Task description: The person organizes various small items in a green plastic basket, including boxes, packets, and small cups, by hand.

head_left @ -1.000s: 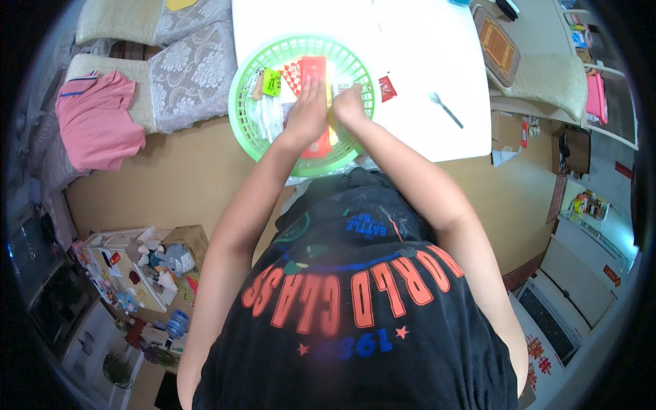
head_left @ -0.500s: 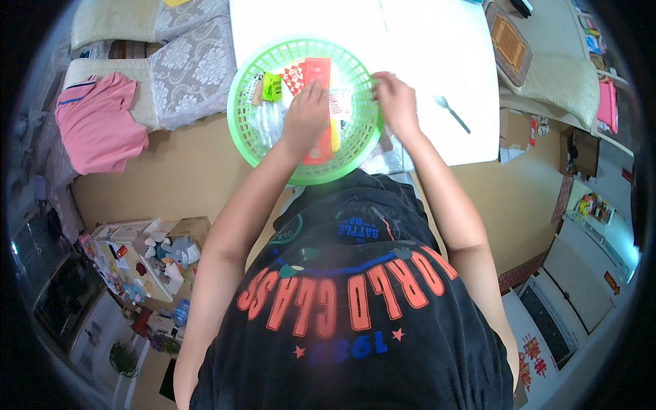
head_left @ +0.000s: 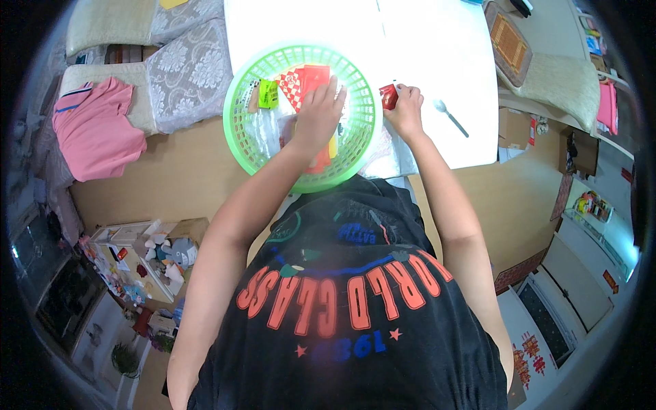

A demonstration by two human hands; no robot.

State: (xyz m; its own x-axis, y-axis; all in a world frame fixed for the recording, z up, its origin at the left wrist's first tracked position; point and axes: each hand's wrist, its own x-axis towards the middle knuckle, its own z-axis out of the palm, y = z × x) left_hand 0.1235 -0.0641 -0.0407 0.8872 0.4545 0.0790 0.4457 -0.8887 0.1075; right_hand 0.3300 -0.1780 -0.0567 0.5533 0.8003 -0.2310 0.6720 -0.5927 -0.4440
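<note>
Right hand (head_left: pixel 408 113) moved off green basket (head_left: pixel 328 183), grip now clamped on red packet (head_left: pixel 389 98) | packet becomes the handled item | left hand (head_left: pixel 318 116) over basket, grip apart

On our left we see a pink polo shirt (head_left: pixel 96 133) draped over a cream chair (head_left: pixel 141 85), and lower down a grey plush toy (head_left: pixel 184 252) and a leafy plant (head_left: pixel 125 359); on our right, a pink stool (head_left: pixel 607 108).
</note>
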